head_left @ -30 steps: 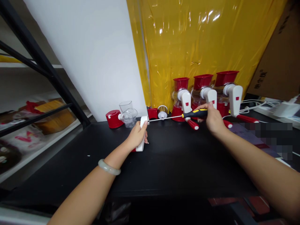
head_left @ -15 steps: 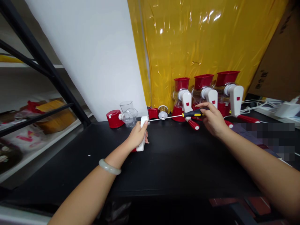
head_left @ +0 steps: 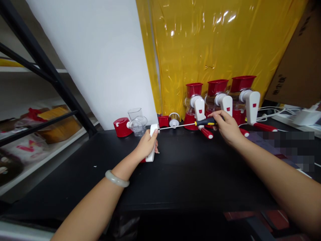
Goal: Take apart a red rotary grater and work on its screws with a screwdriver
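My left hand [head_left: 147, 144] is closed around a white crank handle [head_left: 151, 156], whose red grip shows only in part below the fingers. My right hand [head_left: 227, 127] pinches the end of a screwdriver [head_left: 205, 122] with a black and yellow handle. Its long metal shaft points left, and the tip meets the upper end of the crank handle. Just behind my left hand stand a red round base [head_left: 122, 127] and a clear plastic housing [head_left: 138, 124]. A grater drum [head_left: 174, 119] lies behind the shaft, beside a small red part [head_left: 163, 121].
Three assembled red and white rotary graters [head_left: 217, 97] line the back of the black table [head_left: 190, 174]. White cables and a power strip [head_left: 307, 117] lie at the right. A black metal rack [head_left: 65, 93] borders the left side, and yellow plastic sheeting [head_left: 200, 43] hangs behind.
The fingers of my right hand have shifted slightly on the screwdriver's handle. My left hand and the crank handle stay in place.
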The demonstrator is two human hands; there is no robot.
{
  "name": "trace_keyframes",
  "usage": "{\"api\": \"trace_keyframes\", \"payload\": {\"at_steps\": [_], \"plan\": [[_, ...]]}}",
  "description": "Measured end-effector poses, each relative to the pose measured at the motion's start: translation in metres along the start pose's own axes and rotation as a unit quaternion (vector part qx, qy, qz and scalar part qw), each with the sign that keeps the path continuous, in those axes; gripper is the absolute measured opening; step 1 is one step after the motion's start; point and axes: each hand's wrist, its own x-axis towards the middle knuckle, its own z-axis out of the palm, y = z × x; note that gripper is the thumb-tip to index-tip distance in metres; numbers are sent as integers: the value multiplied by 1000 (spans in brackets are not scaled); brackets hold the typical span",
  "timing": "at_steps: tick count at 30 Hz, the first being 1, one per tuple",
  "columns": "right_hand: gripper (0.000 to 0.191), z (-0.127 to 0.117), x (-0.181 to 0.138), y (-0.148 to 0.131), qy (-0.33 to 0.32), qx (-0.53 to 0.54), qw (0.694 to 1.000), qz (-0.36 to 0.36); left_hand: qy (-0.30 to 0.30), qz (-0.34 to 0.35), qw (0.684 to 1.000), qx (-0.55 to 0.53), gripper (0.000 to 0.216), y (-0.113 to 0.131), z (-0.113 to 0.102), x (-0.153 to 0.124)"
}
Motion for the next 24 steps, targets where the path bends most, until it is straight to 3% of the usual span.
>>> {"api": "trace_keyframes", "payload": {"at_steps": [9, 14, 17, 24], "plan": [[21, 2, 1, -3, -16, 111, 994, 17, -3, -11, 1000, 1, 39, -4, 0, 2], [50, 0, 0, -3, -15, 11, 1000, 16, 2, -7, 1000, -8, 39, -3, -1, 3], [42, -1, -1, -2, -19, -21, 999, 17, 1, -4, 1000, -11, 39, -3, -1, 3], [27, 2, 2, 5, -13, 58, 998, 16, 3, -8, 1000, -12, 39, -3, -1, 3]]}}
